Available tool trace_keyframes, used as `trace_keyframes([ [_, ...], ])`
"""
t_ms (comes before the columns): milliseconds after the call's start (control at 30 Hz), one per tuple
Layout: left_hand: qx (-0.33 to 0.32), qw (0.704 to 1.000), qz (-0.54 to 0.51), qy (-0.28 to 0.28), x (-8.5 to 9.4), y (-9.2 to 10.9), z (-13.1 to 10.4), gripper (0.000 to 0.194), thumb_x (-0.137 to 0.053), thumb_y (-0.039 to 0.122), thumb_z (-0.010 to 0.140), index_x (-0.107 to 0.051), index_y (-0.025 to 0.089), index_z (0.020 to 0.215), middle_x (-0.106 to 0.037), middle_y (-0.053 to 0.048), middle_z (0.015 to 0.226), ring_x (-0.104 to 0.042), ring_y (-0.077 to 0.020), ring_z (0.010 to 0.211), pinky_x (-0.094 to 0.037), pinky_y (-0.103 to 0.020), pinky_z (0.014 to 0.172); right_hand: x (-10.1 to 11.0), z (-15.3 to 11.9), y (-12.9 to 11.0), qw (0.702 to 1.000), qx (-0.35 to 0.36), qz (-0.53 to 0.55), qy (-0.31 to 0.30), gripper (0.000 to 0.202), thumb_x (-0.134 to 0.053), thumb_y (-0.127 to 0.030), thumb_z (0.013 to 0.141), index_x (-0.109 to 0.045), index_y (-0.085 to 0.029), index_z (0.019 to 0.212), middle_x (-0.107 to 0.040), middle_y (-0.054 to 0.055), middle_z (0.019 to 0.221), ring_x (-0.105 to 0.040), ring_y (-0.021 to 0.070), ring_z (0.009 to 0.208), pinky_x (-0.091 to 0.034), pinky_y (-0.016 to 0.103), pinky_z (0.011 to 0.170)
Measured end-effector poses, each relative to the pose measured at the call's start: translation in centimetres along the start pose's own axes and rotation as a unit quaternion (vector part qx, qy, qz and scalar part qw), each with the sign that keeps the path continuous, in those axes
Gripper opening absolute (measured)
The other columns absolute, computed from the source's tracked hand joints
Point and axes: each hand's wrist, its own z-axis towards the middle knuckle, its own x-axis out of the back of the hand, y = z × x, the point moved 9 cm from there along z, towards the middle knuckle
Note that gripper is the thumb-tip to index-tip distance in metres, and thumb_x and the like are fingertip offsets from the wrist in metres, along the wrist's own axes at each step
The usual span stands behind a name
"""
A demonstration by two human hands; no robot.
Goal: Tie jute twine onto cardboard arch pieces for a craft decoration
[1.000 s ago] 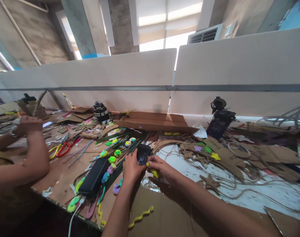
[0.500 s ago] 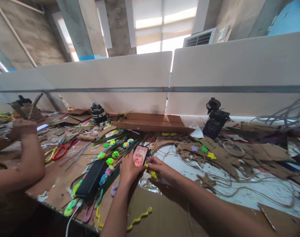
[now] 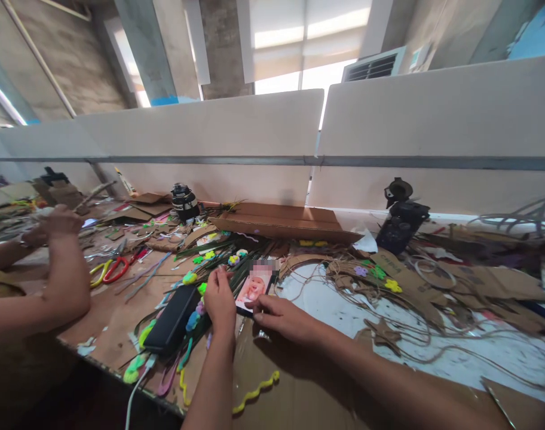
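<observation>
A phone [image 3: 253, 289], its lit screen showing a picture of a baby, lies tilted between my two hands. My left hand [image 3: 221, 298] is just left of it, with its fingers curled together and pointing up; whatever is inside them is hidden. From the right, my right hand [image 3: 284, 319] reaches the phone's lower edge, its index fingertip at the screen and its thumb apart below. Left of my left hand lies a black power bank [image 3: 173, 319] with a white cable [image 3: 135, 388]. A yellow fuzzy strip [image 3: 257, 391] rests on the cardboard [image 3: 299, 388] near me.
Fuzzy flowers [image 3: 189, 278] and long green leaves surround the power bank. Red-handled scissors [image 3: 117, 270] lie left. Twine and cardboard pieces [image 3: 384, 334] cover the right side. Two dark bottles [image 3: 400, 224] [image 3: 184, 202] stand behind. Another person's arm [image 3: 69, 269] works at left.
My left hand has come off the phone to its left. My right hand has moved onto the phone's lower edge; the yellow fuzzy piece by its fingers is out of sight. The phone is tilted more.
</observation>
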Motion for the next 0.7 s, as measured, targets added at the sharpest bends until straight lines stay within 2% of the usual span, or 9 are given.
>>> trace_keyframes([
  [67,-0.001,1.0,-0.002,0.005,0.1,0.2,-0.1,0.047,-0.039,0.056,0.095,-0.071,0.021,0.098,-0.078,-0.01,0.089,-0.072,-0.0274,0.085,-0.054,-0.038,0.08,-0.9,0.6,-0.4,0.998,0.008,-0.048,-0.026,0.007,-0.054,-0.026,0.09,-0.056,-0.021,0.084,-0.064,0.001,0.088,-0.056,0.0185,0.082,-0.041,0.027,0.072],
  [133,0.002,1.0,0.0,0.007,0.2,0.3,-0.2,0.047,-0.04,0.056,0.095,-0.071,0.021,0.097,-0.077,-0.01,0.089,-0.072,-0.0273,0.085,-0.053,-0.038,0.078,-0.3,1.2,0.0,0.997,-0.004,-0.072,0.0,0.007,-0.054,-0.025,0.089,-0.056,-0.021,0.084,-0.065,0.002,0.088,-0.057,0.0196,0.081,-0.041,0.028,0.071],
  [267,0.004,1.0,-0.001,0.002,0.0,0.6,-0.3,0.047,-0.041,0.056,0.094,-0.07,0.02,0.097,-0.076,-0.01,0.087,-0.071,-0.0273,0.083,-0.053,-0.037,0.074,4.8,1.2,1.8,0.985,-0.049,-0.086,0.144,0.007,-0.05,-0.026,0.09,-0.056,-0.022,0.088,-0.067,0.007,0.096,-0.061,0.0246,0.089,-0.045,0.035,0.079],
  [333,0.004,1.0,-0.004,0.003,0.0,0.8,-0.4,0.047,-0.041,0.056,0.094,-0.07,0.02,0.096,-0.076,-0.01,0.086,-0.071,-0.0272,0.082,-0.052,-0.036,0.073,7.6,0.4,2.2,0.978,-0.05,-0.083,0.182,0.009,-0.048,-0.028,0.09,-0.055,-0.023,0.091,-0.068,0.009,0.105,-0.061,0.0269,0.099,-0.046,0.039,0.087],
  [433,0.003,1.0,-0.005,0.005,-0.1,1.0,-0.5,0.048,-0.041,0.058,0.094,-0.07,0.02,0.094,-0.076,-0.009,0.084,-0.07,-0.0265,0.08,-0.052,-0.035,0.072,11.1,-1.6,2.2,0.974,-0.031,-0.063,0.214,0.013,-0.048,-0.036,0.092,-0.055,-0.025,0.094,-0.068,0.01,0.119,-0.061,0.0288,0.111,-0.045,0.043,0.096],
  [533,-0.014,1.0,-0.005,0.0,-0.2,1.2,-0.5,0.047,-0.041,0.057,0.094,-0.07,0.02,0.094,-0.075,-0.008,0.084,-0.069,-0.0254,0.079,-0.052,-0.035,0.073,13.7,-4.3,2.4,0.969,-0.035,-0.044,0.241,0.019,-0.05,-0.044,0.093,-0.057,-0.026,0.094,-0.067,0.01,0.127,-0.06,0.0309,0.118,-0.045,0.046,0.1],
  [700,-0.03,0.999,-0.009,-0.01,-0.4,1.6,-0.6,0.045,-0.041,0.054,0.096,-0.071,0.02,0.094,-0.075,-0.007,0.082,-0.068,-0.0242,0.078,-0.051,-0.035,0.075,15.3,-10.1,2.3,0.964,-0.071,-0.006,0.256,0.03,-0.056,-0.053,0.091,-0.059,-0.023,0.094,-0.067,0.014,0.129,-0.054,0.0343,0.13,-0.046,0.047,0.103],
])
